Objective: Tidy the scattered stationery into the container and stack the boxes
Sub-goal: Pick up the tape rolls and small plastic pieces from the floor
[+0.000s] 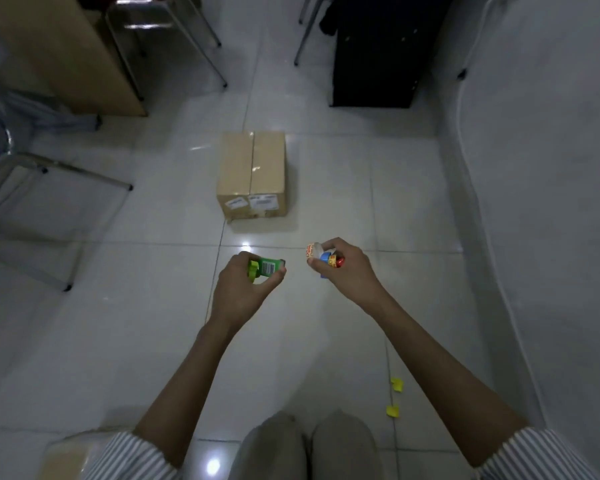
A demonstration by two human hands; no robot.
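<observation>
A taped brown cardboard box [252,176] stands on the white tiled floor straight ahead, with white labels on its near side. My left hand [245,289] is held above the floor in front of it, closed around a small green stationery item [265,266]. To its right, my right hand [343,268] grips several small items [323,256]: a white round one with orange print, a blue one and a red one. Two yellow scraps [395,396] lie on the floor at the lower right. Another cardboard box [70,455] shows partly at the bottom left, under my left sleeve.
Metal chair legs [59,174] stand at the left and at the back. A wooden desk panel [66,53] is at the upper left, a black cabinet [378,50] at the back right. A white wall [541,202] runs along the right. My knees [305,445] are at the bottom.
</observation>
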